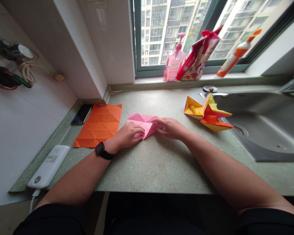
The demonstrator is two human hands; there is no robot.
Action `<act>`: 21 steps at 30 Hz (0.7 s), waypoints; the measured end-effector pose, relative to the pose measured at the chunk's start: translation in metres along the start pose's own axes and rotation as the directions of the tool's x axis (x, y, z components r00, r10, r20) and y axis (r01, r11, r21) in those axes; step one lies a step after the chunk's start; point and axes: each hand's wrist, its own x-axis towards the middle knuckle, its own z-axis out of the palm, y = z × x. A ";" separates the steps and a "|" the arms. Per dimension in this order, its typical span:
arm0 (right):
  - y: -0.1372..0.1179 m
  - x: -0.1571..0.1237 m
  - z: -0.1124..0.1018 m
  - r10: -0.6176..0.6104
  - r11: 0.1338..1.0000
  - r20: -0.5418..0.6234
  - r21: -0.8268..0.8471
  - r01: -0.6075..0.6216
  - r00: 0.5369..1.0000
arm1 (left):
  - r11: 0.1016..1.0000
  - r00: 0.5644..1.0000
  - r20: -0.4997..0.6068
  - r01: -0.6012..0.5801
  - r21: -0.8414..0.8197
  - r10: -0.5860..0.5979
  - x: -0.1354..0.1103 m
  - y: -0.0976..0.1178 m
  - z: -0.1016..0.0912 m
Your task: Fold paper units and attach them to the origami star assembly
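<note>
At the far left, a white power bank (50, 164) lay on the speckled countertop (149, 173), a white cable (35, 193) plugged into its near end. Beyond it, a dark smartphone (81, 114) lay just beside a creased orange origami sheet (99, 122). The left hand (130, 133), with a black smartwatch (100, 148) on its wrist, rested curled fingers on the pink origami paper (142, 120); whether it pinched the paper or only pressed it, I could not tell. The paper lay creased on the countertop between the hands, and the right hand (172, 128) grasped its right side between thumb and fingers. Behind, on the windowsill (150, 79), stood a pink pump bottle (173, 67) and a red pouch (198, 62). A yellow-and-orange folded origami model (210, 114) sat near the stainless-steel sink (279, 130), and an orange-and-white squeeze bottle (232, 60) stood on the sill behind.
</note>
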 end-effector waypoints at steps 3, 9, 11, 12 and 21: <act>0.000 0.002 0.008 0.057 0.998 -0.050 -0.018 -0.058 0.997 | 1.000 0.999 -0.043 0.009 0.012 -0.009 -0.002 -0.005 0.006; -0.002 0.004 0.022 0.106 0.994 -0.121 -0.029 -0.110 0.987 | 0.998 0.995 -0.090 -0.050 0.025 0.052 -0.002 -0.009 0.012; -0.002 0.005 0.025 0.106 0.993 -0.132 -0.036 -0.112 0.986 | 0.997 0.995 -0.067 -0.067 0.043 0.070 -0.002 -0.008 0.011; -0.002 0.006 0.025 0.097 0.994 -0.135 -0.040 -0.104 0.986 | 0.995 0.995 -0.051 -0.079 0.052 0.082 -0.001 -0.008 0.009; -0.008 0.008 0.020 -0.114 0.985 -0.173 -0.146 0.089 0.978 | 0.985 0.993 -0.046 -0.103 0.139 0.110 -0.001 -0.008 0.010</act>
